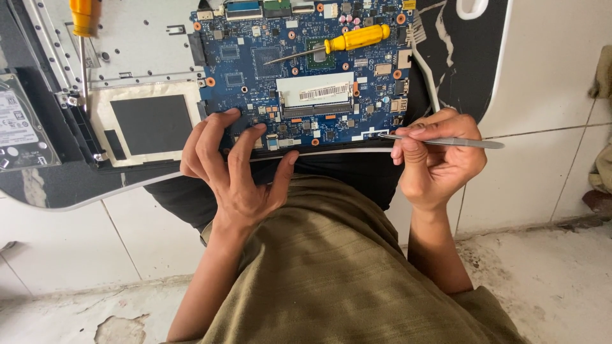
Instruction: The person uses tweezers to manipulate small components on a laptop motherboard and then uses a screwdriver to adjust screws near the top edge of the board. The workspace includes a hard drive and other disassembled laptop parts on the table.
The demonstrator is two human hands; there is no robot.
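Fingers of the left hand [233,165] press spread on the blue circuit board's [299,70] near edge; the right hand [437,159] pinches grey metal tweezers [446,141] at its near right corner.

The flat blue rectangular laptop circuit board [299,70], densely populated with chips and a white labelled slot, lies face up in the open laptop base. The slim silver metal tweezers [446,141] lie near-horizontal, tips touching the board's lower right edge.
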